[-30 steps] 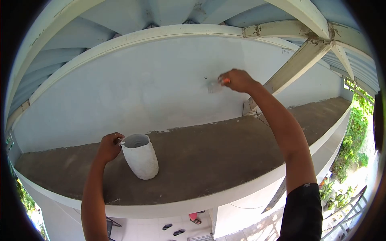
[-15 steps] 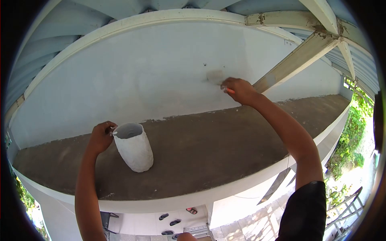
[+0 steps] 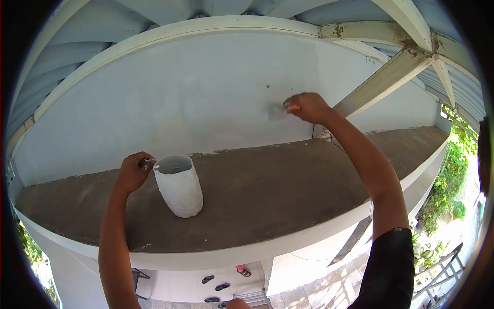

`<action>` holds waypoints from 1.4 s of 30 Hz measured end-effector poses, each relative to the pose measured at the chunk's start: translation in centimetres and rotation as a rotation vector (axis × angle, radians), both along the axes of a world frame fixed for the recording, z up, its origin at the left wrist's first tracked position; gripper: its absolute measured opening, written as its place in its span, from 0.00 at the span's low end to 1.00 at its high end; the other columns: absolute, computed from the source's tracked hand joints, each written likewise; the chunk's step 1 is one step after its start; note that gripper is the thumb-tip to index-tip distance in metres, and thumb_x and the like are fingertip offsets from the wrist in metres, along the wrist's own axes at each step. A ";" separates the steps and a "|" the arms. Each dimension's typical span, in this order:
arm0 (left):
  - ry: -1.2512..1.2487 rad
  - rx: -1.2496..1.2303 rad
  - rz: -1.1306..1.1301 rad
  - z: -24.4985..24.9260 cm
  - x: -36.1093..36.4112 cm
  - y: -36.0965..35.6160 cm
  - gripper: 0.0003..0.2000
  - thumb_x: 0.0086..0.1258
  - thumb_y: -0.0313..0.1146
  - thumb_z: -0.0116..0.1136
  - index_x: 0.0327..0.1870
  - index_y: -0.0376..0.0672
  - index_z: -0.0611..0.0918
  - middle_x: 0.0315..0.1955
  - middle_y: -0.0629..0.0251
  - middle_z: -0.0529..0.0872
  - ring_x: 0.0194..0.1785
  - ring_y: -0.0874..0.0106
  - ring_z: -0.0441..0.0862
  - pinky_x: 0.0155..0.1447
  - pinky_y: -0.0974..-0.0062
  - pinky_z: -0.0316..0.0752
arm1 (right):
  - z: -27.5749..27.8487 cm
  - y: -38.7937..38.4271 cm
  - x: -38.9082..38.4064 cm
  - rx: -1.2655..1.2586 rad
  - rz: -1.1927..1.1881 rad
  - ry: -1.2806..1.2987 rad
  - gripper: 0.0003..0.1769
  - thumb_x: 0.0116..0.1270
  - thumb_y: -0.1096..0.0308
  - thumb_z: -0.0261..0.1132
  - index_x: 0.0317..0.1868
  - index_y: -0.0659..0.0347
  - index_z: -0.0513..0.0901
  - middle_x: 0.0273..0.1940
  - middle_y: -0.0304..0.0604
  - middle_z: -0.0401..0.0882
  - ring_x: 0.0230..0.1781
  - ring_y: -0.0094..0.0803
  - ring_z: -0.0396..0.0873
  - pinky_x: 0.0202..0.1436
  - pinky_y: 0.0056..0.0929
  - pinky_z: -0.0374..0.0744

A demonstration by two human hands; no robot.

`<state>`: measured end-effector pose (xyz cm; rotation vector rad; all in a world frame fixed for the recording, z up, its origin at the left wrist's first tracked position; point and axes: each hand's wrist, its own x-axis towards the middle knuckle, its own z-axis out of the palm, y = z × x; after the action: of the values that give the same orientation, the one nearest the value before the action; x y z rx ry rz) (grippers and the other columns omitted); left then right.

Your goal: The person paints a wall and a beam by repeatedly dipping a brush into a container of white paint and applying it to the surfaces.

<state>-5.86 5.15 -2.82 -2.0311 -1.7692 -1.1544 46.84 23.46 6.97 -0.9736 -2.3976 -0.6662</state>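
My left hand (image 3: 136, 172) is closed at the left rim of a white-crusted bucket (image 3: 180, 193), its fingers specked with white. The bucket stands slightly tilted on the brown ledge (image 3: 257, 190), and its inside looks grey. Against the pale wall (image 3: 216, 87), my right hand (image 3: 311, 108) grips a putty knife (image 3: 294, 107) by its orange handle. Its flat blade, blurred, lies on the wall to the left of the fingers, below two small dark holes. Most of the handle is hidden in my palm.
A slanting beam (image 3: 383, 82) comes down to the right of my right hand. The ledge ends at a white front edge (image 3: 231, 257), with a drop to the floor, where several sandals (image 3: 222, 286) lie. A metal ladder (image 3: 437, 280) stands lower right.
The putty knife's blade has swung from pointing up-left to lying lower, left of my right hand, which has risen a little against the wall. My left hand stays at the bucket's rim.
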 end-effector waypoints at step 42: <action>-0.053 -0.170 -0.149 -0.6 -0.8 0.5 0.10 0.66 0.21 0.63 0.47 0.34 0.85 0.40 0.60 0.91 0.46 0.73 0.86 0.54 0.71 0.80 | -6.8 -4.1 1.4 0.091 0.292 0.568 0.11 0.71 0.67 0.70 0.50 0.63 0.86 0.49 0.49 0.87 0.44 0.46 0.86 0.49 0.36 0.83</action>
<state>-6.65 5.63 -3.38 -2.2839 -1.8242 -1.1438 48.25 19.36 0.21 -0.6441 -1.9287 -0.3279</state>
